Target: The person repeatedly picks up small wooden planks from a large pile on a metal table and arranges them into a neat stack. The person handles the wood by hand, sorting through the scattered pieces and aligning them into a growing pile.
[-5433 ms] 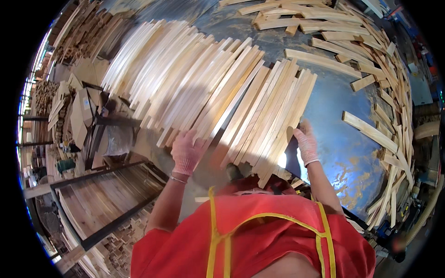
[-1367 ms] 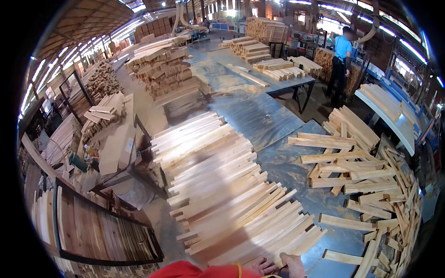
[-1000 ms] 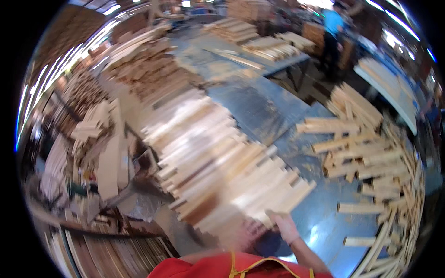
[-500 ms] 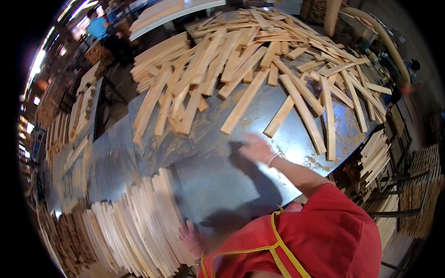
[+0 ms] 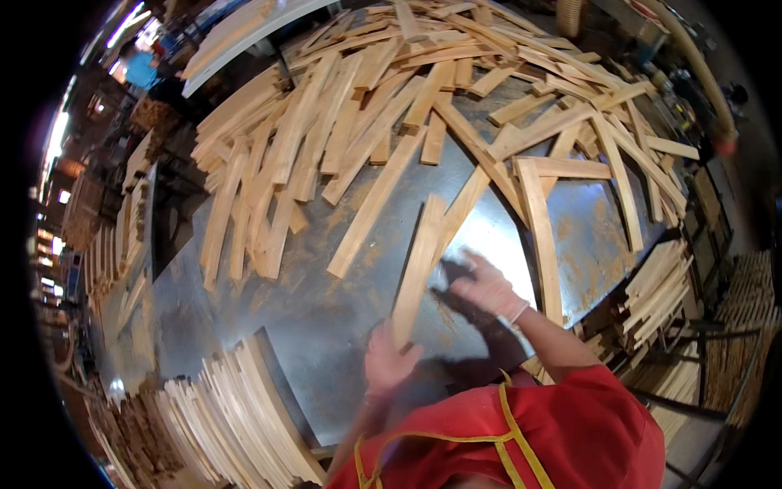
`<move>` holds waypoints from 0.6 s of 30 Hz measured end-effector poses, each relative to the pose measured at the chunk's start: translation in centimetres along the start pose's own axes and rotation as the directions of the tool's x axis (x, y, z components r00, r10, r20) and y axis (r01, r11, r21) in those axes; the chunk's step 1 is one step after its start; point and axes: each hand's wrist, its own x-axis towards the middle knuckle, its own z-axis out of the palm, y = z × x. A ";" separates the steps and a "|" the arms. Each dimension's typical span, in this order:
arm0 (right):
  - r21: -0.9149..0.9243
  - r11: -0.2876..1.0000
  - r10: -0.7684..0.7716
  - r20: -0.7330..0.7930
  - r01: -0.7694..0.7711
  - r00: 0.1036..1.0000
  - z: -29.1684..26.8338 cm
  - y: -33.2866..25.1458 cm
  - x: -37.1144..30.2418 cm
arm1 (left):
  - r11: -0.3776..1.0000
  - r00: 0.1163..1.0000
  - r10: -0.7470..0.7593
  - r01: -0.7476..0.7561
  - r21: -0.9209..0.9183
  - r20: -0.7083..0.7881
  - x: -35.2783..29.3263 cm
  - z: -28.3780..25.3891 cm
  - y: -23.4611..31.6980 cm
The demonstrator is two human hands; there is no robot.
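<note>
Wooden slat: straight ahead of the fingers of the left hand, its near end between them and the thumb.
Long axis: running away from the left fingers, the far end leaning slightly to their right; whether it rests flat on the tabletop or is tipped up I cannot tell.
Left fingers: blurred, but seemingly closed on the slat's near end, thumb along its right side.
Right fingers: spread loosely, nothing visible in them; the right hand is just beside the slat, to its right, apart from it.
Nearer hand: the left, at the slat's end; from the right fingers the slat lies to the left.
Second slat: ahead of both hands, partly behind the first; contact between the two is unclear.
Row of pale slats: left of the left fingers, apart from them.
Loose heap of slats: well beyond both sets of fingers.
</note>
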 end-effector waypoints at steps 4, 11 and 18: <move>-0.123 0.976 0.054 -0.672 -0.182 0.738 -9.0 7.2 2.2 | 0.959 0.996 -0.057 0.037 0.280 0.064 1.9 0.3 0.5; 0.530 0.835 0.341 -0.287 -0.148 0.895 -1.3 13.7 2.1 | 0.968 0.976 -0.183 0.158 0.196 0.116 0.7 0.5 -3.8; 0.791 0.582 0.277 0.027 -0.190 0.961 15.6 3.1 2.3 | 0.917 0.877 -0.327 0.385 0.105 -0.352 -13.6 -0.7 -15.8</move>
